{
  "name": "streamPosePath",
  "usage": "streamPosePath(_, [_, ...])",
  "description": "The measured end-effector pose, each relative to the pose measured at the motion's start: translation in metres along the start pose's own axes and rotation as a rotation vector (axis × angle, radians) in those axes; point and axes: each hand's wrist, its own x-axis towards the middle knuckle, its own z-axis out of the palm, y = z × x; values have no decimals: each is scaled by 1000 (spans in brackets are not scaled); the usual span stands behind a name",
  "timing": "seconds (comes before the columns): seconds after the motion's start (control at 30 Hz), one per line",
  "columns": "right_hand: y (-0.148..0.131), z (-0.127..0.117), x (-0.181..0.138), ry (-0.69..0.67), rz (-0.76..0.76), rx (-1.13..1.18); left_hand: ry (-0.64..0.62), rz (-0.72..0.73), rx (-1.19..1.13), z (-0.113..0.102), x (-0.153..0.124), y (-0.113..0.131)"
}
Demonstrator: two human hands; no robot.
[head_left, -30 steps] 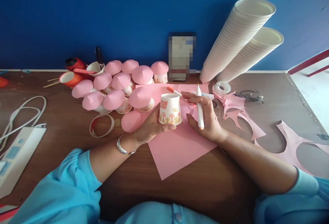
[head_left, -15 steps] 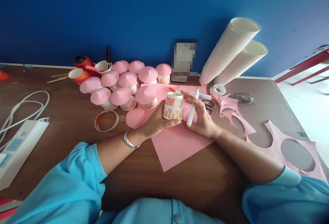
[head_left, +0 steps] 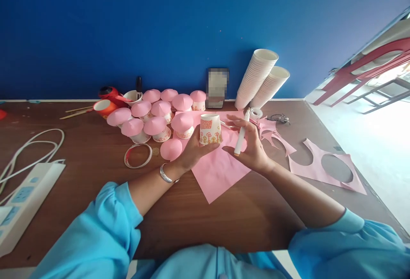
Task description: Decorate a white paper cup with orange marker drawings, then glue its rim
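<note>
My left hand [head_left: 191, 153] is closed around an upturned white paper cup [head_left: 210, 128] with orange and pink drawings on its side, held above a pink paper sheet [head_left: 218, 170]. My right hand [head_left: 249, 146] grips a white marker [head_left: 241, 136], which stands nearly upright just right of the cup. A loose pink paper cone [head_left: 171, 149] lies on the table just left of my left hand.
A cluster of cups topped with pink cones [head_left: 156, 112] stands behind. Two leaning stacks of white cups [head_left: 261, 78] rest against the blue wall. A tape ring [head_left: 138, 155], pink offcuts [head_left: 323, 165], scissors [head_left: 279, 118] and a power strip [head_left: 22, 198] lie on the brown table [head_left: 80, 159].
The view has pulled back and swung right, showing more of the floor at the right. Both hands hold the cup and marker much as before.
</note>
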Motion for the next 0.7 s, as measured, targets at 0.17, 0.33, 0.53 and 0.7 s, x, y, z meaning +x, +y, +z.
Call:
streamPosePath(0.17, [-26, 1, -17, 197, 43, -68, 27, 4, 36, 4, -5, -4])
streamPosePath(0.33, [-45, 1, -20, 256, -37, -48, 18, 7, 45, 5, -7, -4])
streamPosePath(0.53, [-45, 2, -3, 178, 63, 147, -7, 20, 26, 5, -4, 1])
streamPosePath(0.7, [-25, 12, 20, 107, 50, 228, 86, 10, 21, 3, 2, 5])
